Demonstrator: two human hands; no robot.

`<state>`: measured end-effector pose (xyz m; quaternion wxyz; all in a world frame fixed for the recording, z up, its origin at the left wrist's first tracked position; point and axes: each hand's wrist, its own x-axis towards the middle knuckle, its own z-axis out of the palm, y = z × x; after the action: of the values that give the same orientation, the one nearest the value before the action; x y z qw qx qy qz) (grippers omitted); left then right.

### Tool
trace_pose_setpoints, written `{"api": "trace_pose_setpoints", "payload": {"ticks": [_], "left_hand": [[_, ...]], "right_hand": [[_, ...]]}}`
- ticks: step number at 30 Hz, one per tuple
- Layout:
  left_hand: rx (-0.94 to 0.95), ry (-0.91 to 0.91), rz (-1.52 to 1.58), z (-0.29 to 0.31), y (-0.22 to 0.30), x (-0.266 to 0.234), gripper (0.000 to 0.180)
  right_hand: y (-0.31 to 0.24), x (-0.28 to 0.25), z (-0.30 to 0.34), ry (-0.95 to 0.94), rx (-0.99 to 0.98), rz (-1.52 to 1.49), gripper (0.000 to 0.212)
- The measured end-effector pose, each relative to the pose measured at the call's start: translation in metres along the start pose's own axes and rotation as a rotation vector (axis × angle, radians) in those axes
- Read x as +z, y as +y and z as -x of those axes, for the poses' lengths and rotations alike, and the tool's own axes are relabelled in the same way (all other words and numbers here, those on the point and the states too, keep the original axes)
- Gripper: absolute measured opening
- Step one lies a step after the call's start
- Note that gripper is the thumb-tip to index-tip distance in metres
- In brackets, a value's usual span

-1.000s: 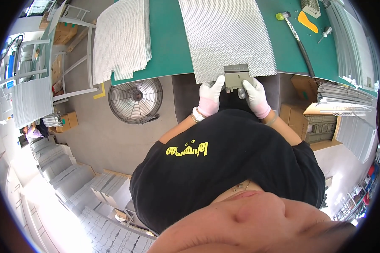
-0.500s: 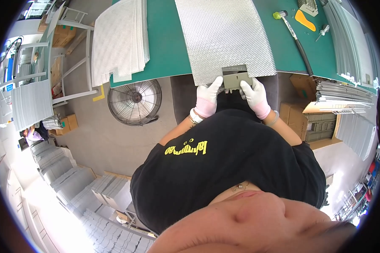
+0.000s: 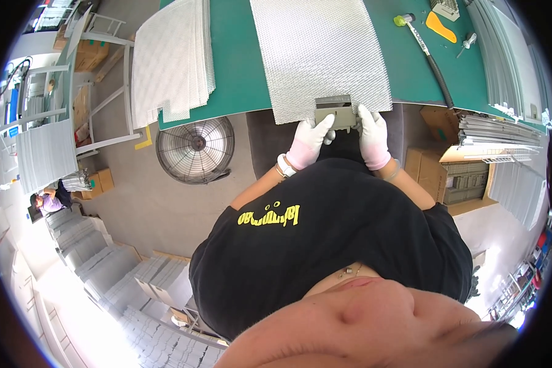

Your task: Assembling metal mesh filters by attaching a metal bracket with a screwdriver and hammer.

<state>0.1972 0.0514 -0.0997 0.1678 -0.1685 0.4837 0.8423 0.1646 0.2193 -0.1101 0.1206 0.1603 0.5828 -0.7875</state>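
Note:
A silver mesh sheet (image 3: 319, 55) lies on the green table, its notched near edge jutting over the front. At that notch sits a flat grey-green rectangular piece (image 3: 342, 118), with a dark gap along its far side. My left hand (image 3: 310, 140), in a white glove, pinches the piece, thumb on top and fingers partly hidden underneath. My gloved right hand (image 3: 374, 136) grips the mesh's near edge just right of the piece, its thumb close to the piece's end. Whether the piece is seated in the notch is hard to make out.
Stacked mesh sheets (image 3: 172, 61) lie at the left on the green table (image 3: 236, 67). To the right are a mallet (image 3: 426, 52), a yellow insole-shaped piece (image 3: 440, 27) and a screwdriver (image 3: 468, 43). A floor fan (image 3: 196, 147) stands below; an open carton (image 3: 466, 184) holds grey-green parts.
The mesh sheet and piece have shifted slightly left. My left thumb has come onto the piece's face. My right thumb has moved off the piece to the mesh edge beside it.

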Motion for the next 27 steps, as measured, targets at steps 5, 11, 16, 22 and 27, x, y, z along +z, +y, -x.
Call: {"api": "trace_pose_setpoints", "payload": {"ticks": [5,11,16,22,27], "left_hand": [[0.066,-0.079,-0.048,-0.003,-0.003,-0.011,0.026],[0.031,-0.098,0.044,-0.004,-0.008,-0.014,0.028],[-0.020,-0.043,0.213,0.010,-0.003,0.000,0.038],[-0.342,-0.927,-0.834,0.008,0.100,-0.009,0.046],[0.904,-0.445,-1.640,-0.088,0.143,0.014,0.059]], "right_hand": [[0.001,-0.008,-0.005,-0.002,0.055,-0.050,0.024],[-0.003,-0.003,-0.002,0.014,0.066,-0.081,0.024],[-0.002,-0.003,0.002,-0.022,0.054,-0.040,0.031],[0.011,-0.009,0.003,-0.562,0.081,0.116,0.042],[-0.002,0.022,0.010,-0.242,-0.084,0.008,0.035]]}}
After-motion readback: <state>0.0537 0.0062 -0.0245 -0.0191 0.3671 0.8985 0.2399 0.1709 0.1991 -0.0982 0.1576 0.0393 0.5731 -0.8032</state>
